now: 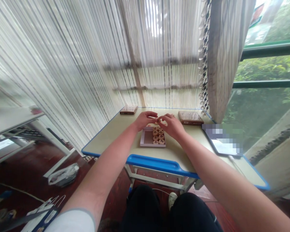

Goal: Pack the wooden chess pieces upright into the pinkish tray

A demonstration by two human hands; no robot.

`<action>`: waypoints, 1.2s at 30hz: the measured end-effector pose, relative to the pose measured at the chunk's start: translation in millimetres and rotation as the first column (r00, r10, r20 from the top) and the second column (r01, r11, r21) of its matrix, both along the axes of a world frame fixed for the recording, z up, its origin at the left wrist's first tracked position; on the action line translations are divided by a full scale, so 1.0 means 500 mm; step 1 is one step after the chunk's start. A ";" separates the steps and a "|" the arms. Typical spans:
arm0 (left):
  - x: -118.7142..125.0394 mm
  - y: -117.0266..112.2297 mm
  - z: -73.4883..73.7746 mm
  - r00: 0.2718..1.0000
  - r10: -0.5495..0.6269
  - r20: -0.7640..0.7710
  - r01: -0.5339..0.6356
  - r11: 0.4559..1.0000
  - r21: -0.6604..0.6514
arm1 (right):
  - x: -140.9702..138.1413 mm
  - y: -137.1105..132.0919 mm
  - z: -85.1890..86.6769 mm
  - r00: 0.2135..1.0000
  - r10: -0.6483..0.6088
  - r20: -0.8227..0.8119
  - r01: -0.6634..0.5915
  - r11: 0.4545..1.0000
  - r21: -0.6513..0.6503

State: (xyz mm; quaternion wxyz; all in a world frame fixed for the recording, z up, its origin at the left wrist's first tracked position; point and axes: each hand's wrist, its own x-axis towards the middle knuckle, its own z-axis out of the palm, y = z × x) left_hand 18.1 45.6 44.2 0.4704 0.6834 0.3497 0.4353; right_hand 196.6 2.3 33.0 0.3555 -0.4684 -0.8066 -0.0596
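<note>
Over the far side of a shallow open box (143,141), my two hands meet around a small round wooden xiangqi piece (158,121). My right hand (171,125) pinches it between thumb and fingers. From the other side, my left hand (145,120) has its thumb and fingertips at the same piece, curled around it. Inside the box, several round xiangqi pieces (155,137) with dark characters lie in two columns on the right; bare box floor shows on the left. A few more pieces sit just beyond the box, partly hidden by my hands.
The box rests on a cream desk (111,138) with a blue edge. A flat box (129,110) lies at its back left, another flat box (190,118) at the back right. A tablet-like device (222,140) lies on the right side. Striped curtains (159,80) hang behind.
</note>
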 end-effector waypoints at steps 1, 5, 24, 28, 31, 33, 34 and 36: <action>0.000 0.001 0.000 1.000 -0.010 0.012 0.010 1.000 -0.008 | 0.001 -0.001 0.002 1.000 -0.001 0.000 0.001 1.000 0.004; -0.010 0.015 -0.003 0.992 0.109 0.060 -0.108 0.994 -0.019 | 0.005 -0.006 0.008 1.000 0.001 0.010 -0.001 0.999 -0.037; -0.041 0.059 -0.039 0.931 0.361 -0.060 -0.353 0.929 0.107 | -0.022 -0.065 0.031 0.924 0.306 0.229 -0.222 0.917 -0.332; -0.036 0.065 -0.047 0.928 0.367 -0.065 -0.355 0.924 0.143 | -0.024 -0.070 0.034 0.918 0.320 0.233 -0.231 0.911 -0.340; -0.032 0.061 -0.046 0.922 0.378 -0.083 -0.363 0.919 0.153 | -0.025 -0.075 0.040 0.908 0.350 0.232 -0.250 0.895 -0.369; -0.031 0.058 -0.043 0.922 0.376 -0.093 -0.360 0.920 0.154 | -0.025 -0.078 0.045 0.903 0.370 0.217 -0.268 0.882 -0.387; -0.031 0.058 -0.042 0.922 0.375 -0.094 -0.359 0.921 0.154 | -0.025 -0.080 0.047 0.902 0.379 0.207 -0.279 0.877 -0.392; -0.032 0.057 -0.040 0.922 0.376 -0.086 -0.362 0.921 0.145 | -0.025 -0.081 0.051 0.901 0.393 0.184 -0.299 0.869 -0.395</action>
